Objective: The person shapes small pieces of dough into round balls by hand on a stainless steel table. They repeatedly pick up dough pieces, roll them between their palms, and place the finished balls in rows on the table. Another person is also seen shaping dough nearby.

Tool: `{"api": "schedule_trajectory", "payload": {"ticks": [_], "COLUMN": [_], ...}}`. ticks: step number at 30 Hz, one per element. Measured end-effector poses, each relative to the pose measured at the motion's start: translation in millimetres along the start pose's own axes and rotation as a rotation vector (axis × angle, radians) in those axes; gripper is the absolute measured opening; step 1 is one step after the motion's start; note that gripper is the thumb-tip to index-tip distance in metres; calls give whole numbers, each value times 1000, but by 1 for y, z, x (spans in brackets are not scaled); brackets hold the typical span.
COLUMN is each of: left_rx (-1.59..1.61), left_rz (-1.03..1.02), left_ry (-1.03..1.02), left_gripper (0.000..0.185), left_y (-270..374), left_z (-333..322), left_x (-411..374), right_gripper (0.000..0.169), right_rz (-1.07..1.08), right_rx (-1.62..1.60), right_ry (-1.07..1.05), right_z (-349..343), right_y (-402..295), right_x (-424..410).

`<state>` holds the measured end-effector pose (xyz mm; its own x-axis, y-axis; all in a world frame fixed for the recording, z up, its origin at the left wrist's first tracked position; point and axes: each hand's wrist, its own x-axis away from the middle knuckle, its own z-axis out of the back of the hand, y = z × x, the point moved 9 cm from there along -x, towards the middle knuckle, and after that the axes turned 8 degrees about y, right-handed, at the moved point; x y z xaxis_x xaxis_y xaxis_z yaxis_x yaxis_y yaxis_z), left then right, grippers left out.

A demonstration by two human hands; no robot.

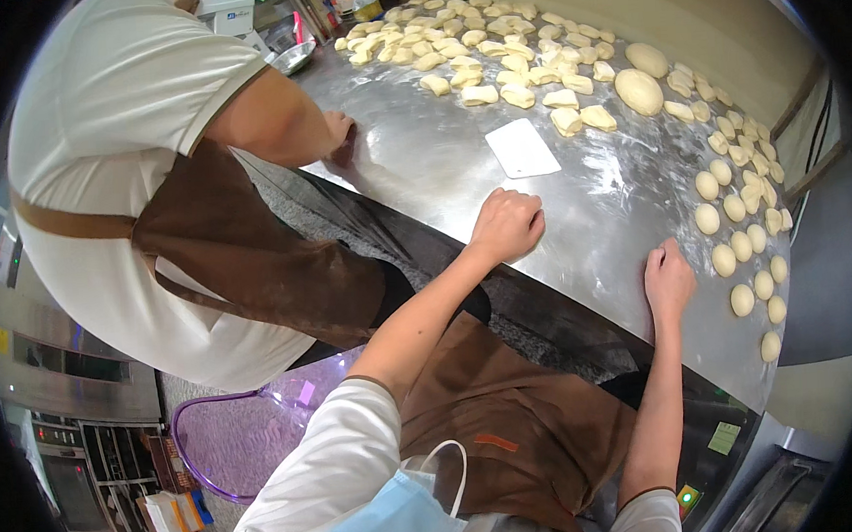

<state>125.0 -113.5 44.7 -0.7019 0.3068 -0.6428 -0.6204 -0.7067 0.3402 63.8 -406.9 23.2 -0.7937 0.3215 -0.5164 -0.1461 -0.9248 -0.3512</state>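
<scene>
Both of my hands rest on a floured stainless steel worktop [422, 187]. My left hand [508, 224] is curled near the front edge, its palm side hidden, just below a white dough scraper [523, 149] that lies flat. Farther right, my right hand [669, 275] is also curled, and whether anything is inside it is hidden. To its right sit several smooth round dough balls [723, 260]. Many irregular dough pieces [478, 95] cover the back of the worktop, with two larger dough rounds [639, 92] among them.
A co-worker in a brown apron [251, 246] stands close at my left, one hand [339, 129] on the worktop. A metal bowl [294, 57] and a scale [234, 19] are at the back left. A transparent purple-rimmed container [216, 400] is low at left. A wall runs behind the dough.
</scene>
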Motion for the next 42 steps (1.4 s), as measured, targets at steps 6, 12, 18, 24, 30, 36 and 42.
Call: {"api": "schedule_trajectory", "payload": {"ticks": [6, 12, 18, 24, 30, 36, 42], "left_rx": [1, -26, -62, -83, -70, -30, 34], "left_rz": [40, 15, 5, 5, 22, -2, -21], "left_ry": [-62, -41, -64, -92, -95, -56, -31], "left_gripper": [13, 17, 22, 22, 22, 22, 18], "left_y": [-6, 0, 12, -2, -1, 15, 5], "left_z": [-14, -5, -7, -8, -7, -9, -13], "left_x": [-2, -2, -8, -4, -3, -12, -7], "right_gripper": [23, 19, 16, 15, 17, 67, 81], "right_rz": [-10, -56, -80, -77, -132, -500, -534], "right_rx": [-11, -20, -97, -59, -73, -634, -1002], "right_ry": [51, -22, 9, -14, -19, -49, -7], "right_z": [-7, -4, 9, 2, 5, -16, 33], "right_y": [13, 1, 5, -2, 1, 68, 52], "right_x": [1, -2, -1, -1, 0, -7, -20]}}
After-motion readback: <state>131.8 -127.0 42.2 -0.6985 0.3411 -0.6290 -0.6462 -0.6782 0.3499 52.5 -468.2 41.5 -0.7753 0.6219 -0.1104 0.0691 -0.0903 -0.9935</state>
